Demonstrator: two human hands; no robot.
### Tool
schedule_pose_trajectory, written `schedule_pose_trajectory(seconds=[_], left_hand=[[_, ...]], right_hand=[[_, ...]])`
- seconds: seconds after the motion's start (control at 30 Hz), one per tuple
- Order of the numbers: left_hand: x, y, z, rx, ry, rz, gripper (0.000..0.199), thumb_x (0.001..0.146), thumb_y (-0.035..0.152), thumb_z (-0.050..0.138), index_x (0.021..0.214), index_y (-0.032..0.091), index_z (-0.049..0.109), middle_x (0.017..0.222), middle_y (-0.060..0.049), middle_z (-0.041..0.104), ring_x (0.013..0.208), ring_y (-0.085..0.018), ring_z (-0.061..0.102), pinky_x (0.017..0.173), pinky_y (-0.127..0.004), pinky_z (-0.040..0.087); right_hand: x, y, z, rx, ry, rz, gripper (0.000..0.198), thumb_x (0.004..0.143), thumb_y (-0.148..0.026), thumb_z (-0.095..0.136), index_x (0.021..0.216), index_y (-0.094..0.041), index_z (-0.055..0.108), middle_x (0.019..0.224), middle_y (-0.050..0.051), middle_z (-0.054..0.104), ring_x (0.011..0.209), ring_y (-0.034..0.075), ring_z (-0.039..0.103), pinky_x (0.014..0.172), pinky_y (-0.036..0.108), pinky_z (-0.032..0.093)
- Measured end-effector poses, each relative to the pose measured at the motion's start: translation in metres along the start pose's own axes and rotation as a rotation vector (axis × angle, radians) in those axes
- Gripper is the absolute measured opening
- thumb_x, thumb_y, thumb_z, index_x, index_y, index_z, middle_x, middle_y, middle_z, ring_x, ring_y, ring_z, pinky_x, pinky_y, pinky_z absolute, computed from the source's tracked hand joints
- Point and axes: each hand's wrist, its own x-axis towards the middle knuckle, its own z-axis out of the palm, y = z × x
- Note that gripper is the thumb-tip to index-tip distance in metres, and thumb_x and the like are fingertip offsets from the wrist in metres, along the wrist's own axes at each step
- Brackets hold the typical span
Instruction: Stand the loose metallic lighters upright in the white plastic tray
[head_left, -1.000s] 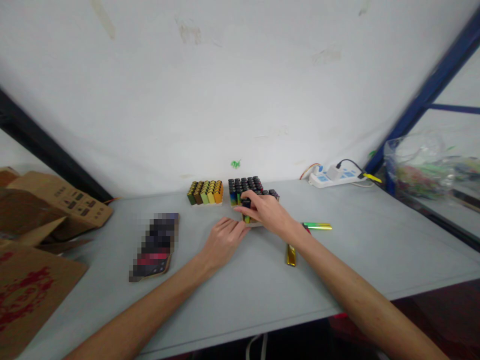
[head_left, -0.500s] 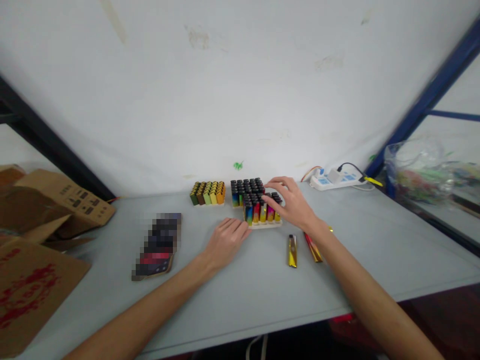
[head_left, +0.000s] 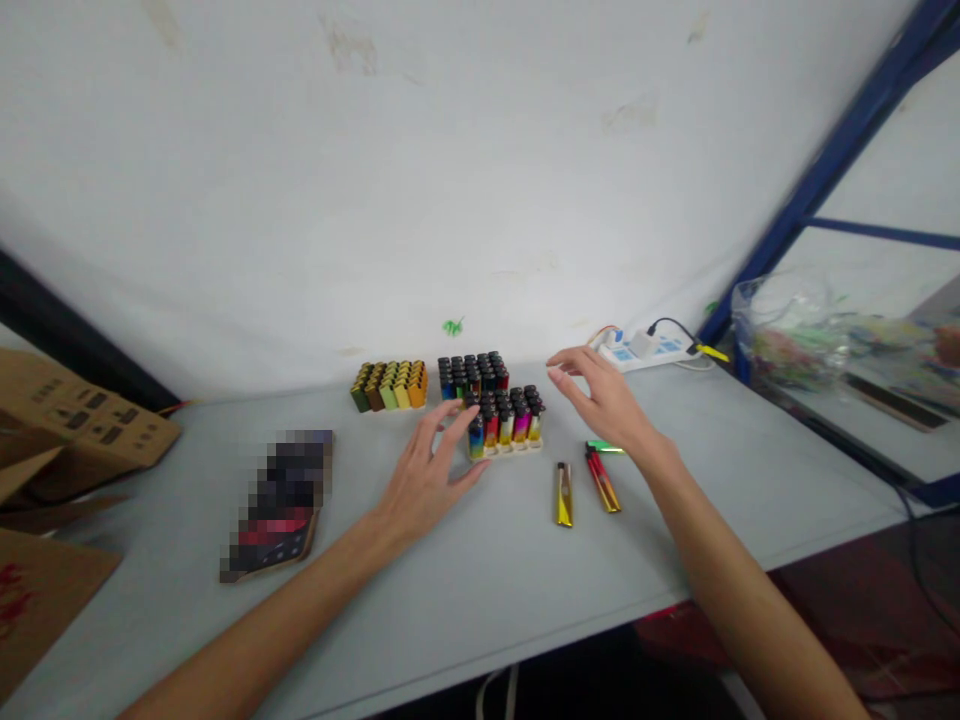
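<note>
A white tray (head_left: 504, 453) holds upright lighters (head_left: 506, 425) with black tops and blue, red, yellow and pink bodies. At its left end is my left hand (head_left: 427, 475), thumb and fingers spread around the corner; contact with the tray is hard to tell. My right hand (head_left: 600, 395) hovers to the right of the tray, fingers loosely curved and apart from the thumb, with nothing seen in it. Below it lie a gold lighter (head_left: 564, 495), a red and gold lighter (head_left: 602, 480) and a green lighter (head_left: 604, 447), partly hidden by my wrist.
Behind stand another block of black-topped lighters (head_left: 472, 372) and a block of gold-topped lighters (head_left: 390, 385). A blurred-out phone (head_left: 277, 505) lies at left, near cardboard boxes (head_left: 82, 415). A power strip (head_left: 649, 352) sits by the wall, a plastic bag (head_left: 791, 335) at right.
My right hand has drawn back to the right, off the front tray. My left hand has opened from a flat, closed posture and risen to the tray's left end. The view has shifted slightly.
</note>
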Motion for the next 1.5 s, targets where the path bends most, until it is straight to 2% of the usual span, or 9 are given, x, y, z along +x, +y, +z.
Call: schedule_pose_trajectory(seconds=[0.1, 0.17, 0.3, 0.47, 0.6, 0.83, 0.97, 1.17, 1.5], left_hand=[[0.001, -0.003, 0.004, -0.071, -0.104, -0.005, 0.076, 0.1, 0.03, 0.067, 0.165, 0.026, 0.026, 0.167, -0.019, 0.033, 0.154, -0.037, 0.038, 0.123, -0.058, 0.041], [0.0, -0.004, 0.007, -0.131, -0.181, -0.004, 0.075, 0.103, 0.029, 0.064, 0.166, 0.027, 0.024, 0.172, -0.017, 0.027, 0.159, -0.035, 0.029, 0.126, -0.058, 0.036], [-0.002, -0.006, 0.012, -0.221, -0.261, -0.056, 0.066, 0.105, 0.023, 0.057, 0.164, 0.028, 0.027, 0.173, -0.014, 0.025, 0.157, -0.029, 0.036, 0.126, -0.052, 0.037], [-0.004, -0.008, 0.014, -0.235, -0.246, -0.064, 0.065, 0.104, 0.016, 0.057, 0.162, 0.03, 0.031, 0.172, -0.013, 0.028, 0.156, -0.028, 0.038, 0.126, -0.051, 0.039], [-0.004, -0.01, 0.014, -0.249, -0.243, -0.07, 0.069, 0.102, 0.016, 0.059, 0.162, 0.032, 0.03, 0.171, -0.013, 0.029, 0.155, -0.029, 0.039, 0.125, -0.055, 0.039], [-0.005, -0.01, 0.015, -0.246, -0.233, -0.077, 0.078, 0.098, 0.012, 0.066, 0.163, 0.032, 0.029, 0.171, -0.014, 0.031, 0.155, -0.03, 0.039, 0.124, -0.053, 0.04], [-0.006, -0.01, 0.016, -0.239, -0.229, -0.072, 0.079, 0.098, 0.012, 0.065, 0.164, 0.032, 0.026, 0.171, -0.015, 0.031, 0.155, -0.03, 0.039, 0.124, -0.052, 0.041], [-0.005, -0.008, 0.014, -0.228, -0.23, -0.068, 0.078, 0.098, 0.011, 0.064, 0.163, 0.029, 0.027, 0.171, -0.016, 0.03, 0.154, -0.03, 0.041, 0.125, -0.051, 0.041], [-0.003, -0.003, 0.01, -0.251, -0.264, -0.069, 0.079, 0.098, 0.009, 0.061, 0.164, 0.03, 0.024, 0.172, -0.016, 0.027, 0.157, -0.03, 0.036, 0.126, -0.053, 0.038]], right_hand=[[-0.027, -0.008, -0.016, -0.086, -0.105, 0.074, 0.029, 0.105, -0.047, 0.057, 0.102, -0.02, 0.066, 0.1, 0.008, 0.069, 0.088, 0.022, 0.068, 0.082, 0.035, 0.056], [-0.05, -0.015, -0.015, -0.167, -0.23, 0.107, 0.028, 0.101, -0.048, 0.064, 0.106, -0.02, 0.065, 0.103, 0.008, 0.069, 0.089, 0.023, 0.068, 0.082, 0.037, 0.055], [-0.083, -0.029, 0.002, -0.211, -0.42, 0.127, 0.03, 0.097, -0.042, 0.072, 0.115, -0.019, 0.067, 0.101, 0.008, 0.069, 0.089, 0.025, 0.069, 0.084, 0.038, 0.054], [-0.079, -0.037, 0.012, -0.11, -0.544, 0.123, 0.028, 0.093, -0.016, 0.069, 0.12, -0.02, 0.067, 0.101, 0.007, 0.069, 0.09, 0.024, 0.069, 0.083, 0.035, 0.054], [-0.069, -0.035, 0.008, 0.037, -0.505, 0.102, 0.037, 0.091, -0.005, 0.06, 0.124, -0.022, 0.065, 0.111, 0.008, 0.07, 0.098, 0.023, 0.069, 0.092, 0.038, 0.056], [-0.048, -0.038, 0.01, 0.495, -0.405, 0.087, 0.028, 0.096, -0.025, 0.068, 0.122, -0.026, 0.057, 0.112, 0.004, 0.069, 0.097, 0.018, 0.072, 0.09, 0.037, 0.066], [-0.021, -0.043, 0.016, 0.436, -0.378, -0.018, 0.036, 0.097, -0.028, 0.069, 0.131, -0.027, 0.057, 0.115, 0.005, 0.072, 0.1, 0.019, 0.074, 0.092, 0.037, 0.065], [-0.006, -0.038, 0.032, 0.188, -0.166, -0.226, 0.023, 0.098, -0.04, 0.071, 0.112, -0.022, 0.072, 0.099, 0.007, 0.076, 0.086, 0.02, 0.073, 0.083, 0.035, 0.062], [-0.028, -0.039, 0.059, 0.19, -0.107, -0.206, 0.023, 0.107, -0.035, 0.057, 0.119, -0.021, 0.071, 0.103, 0.009, 0.076, 0.084, 0.02, 0.074, 0.081, 0.033, 0.063]])
